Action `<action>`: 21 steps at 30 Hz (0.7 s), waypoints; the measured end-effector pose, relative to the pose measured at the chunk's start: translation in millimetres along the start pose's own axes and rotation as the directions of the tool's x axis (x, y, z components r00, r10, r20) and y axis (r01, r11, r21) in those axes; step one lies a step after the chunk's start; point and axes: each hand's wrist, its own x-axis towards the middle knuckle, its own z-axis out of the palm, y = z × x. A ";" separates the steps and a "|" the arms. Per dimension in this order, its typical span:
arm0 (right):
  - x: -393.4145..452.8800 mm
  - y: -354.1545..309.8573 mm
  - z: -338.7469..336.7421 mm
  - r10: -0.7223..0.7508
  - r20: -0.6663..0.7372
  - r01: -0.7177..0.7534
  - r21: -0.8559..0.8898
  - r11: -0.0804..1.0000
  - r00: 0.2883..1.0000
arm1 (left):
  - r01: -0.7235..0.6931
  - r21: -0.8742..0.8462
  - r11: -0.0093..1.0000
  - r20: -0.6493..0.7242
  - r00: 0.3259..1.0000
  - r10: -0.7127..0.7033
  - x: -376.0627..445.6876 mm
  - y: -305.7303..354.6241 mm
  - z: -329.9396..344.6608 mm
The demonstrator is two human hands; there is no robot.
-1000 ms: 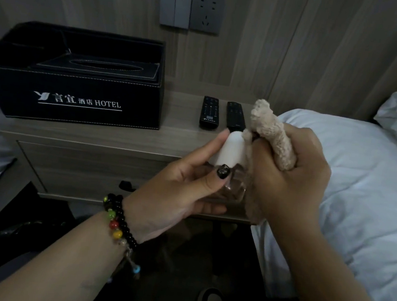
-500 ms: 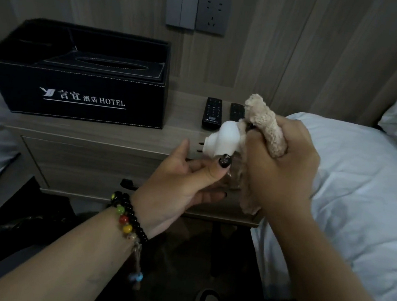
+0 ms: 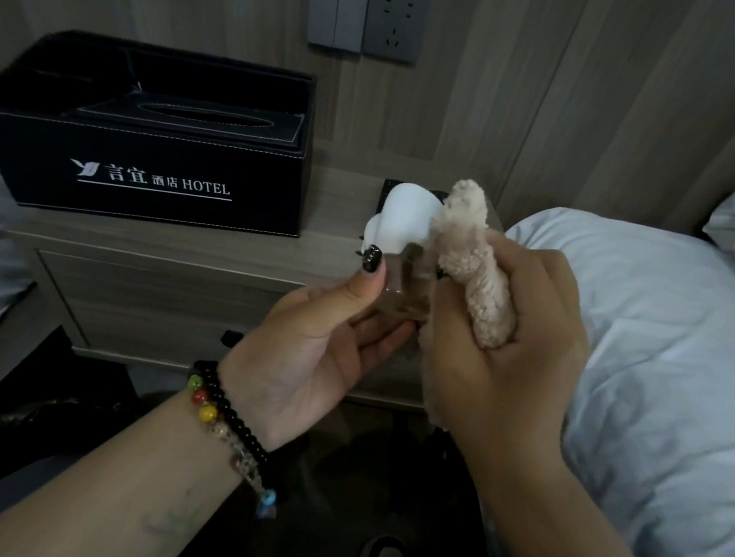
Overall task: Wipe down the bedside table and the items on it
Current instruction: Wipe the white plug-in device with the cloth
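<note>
Left grip [image 3: 327, 346] grasping clear bottle [image 3: 405, 282] (white cap at 12 o'clock); right grip [image 3: 503, 336] clenched around beige cloth [image 3: 479, 266], touching bottle, above bench [image 3: 171, 241].

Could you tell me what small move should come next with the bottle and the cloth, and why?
Probably rub the cloth down along the clear lower part of the bottle. The left hand holds the bottle up in front of the bedside table, and the right hand presses the bunched cloth against its side just below the white cap, so the body looks like the part being wiped.
</note>
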 end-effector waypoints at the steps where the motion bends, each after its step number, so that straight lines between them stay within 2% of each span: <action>1: -4.4 -4.9 0.4 -0.031 0.003 0.031 0.011 0.999 1.000 | 0.001 0.008 1.000 0.004 1.000 -0.001 -0.2 -0.9 -1.0; 5: -11.0 -12.8 -1.3 -0.174 0.037 0.173 0.031 0.984 0.984 | 0.025 0.018 1.000 0.015 1.000 -0.026 -1.5 -2.8 -5.8; 6: -8.3 -10.0 -1.9 -0.154 0.042 0.153 0.031 0.988 0.987 | 0.020 0.030 0.999 0.036 0.999 -0.021 -1.6 -2.2 -5.7; 9: 6.0 1.0 -2.7 0.046 0.011 -0.047 0.032 0.998 0.999 | 0.026 0.047 0.999 0.059 0.998 -0.029 -0.6 -1.5 -2.6; 11: 9.7 6.7 -3.6 0.098 -0.013 -0.097 0.045 0.994 0.995 | 0.047 0.050 0.998 0.060 0.997 -0.050 -0.5 -3.6 0.3; 13: 6.0 5.1 -4.5 0.075 -0.011 -0.074 0.058 0.996 0.997 | 0.050 0.049 0.998 0.052 0.997 -0.053 -0.6 -5.3 0.1; 18: -5.6 -3.9 -2.9 -0.106 0.028 0.104 0.046 0.993 0.994 | 0.079 0.112 0.990 -0.008 0.997 -0.079 -0.7 -2.5 -3.3; 21: 6.6 3.2 -3.3 -0.054 0.013 0.053 0.067 0.996 0.998 | 0.065 0.201 0.977 0.030 0.997 -0.072 -3.4 3.3 -4.5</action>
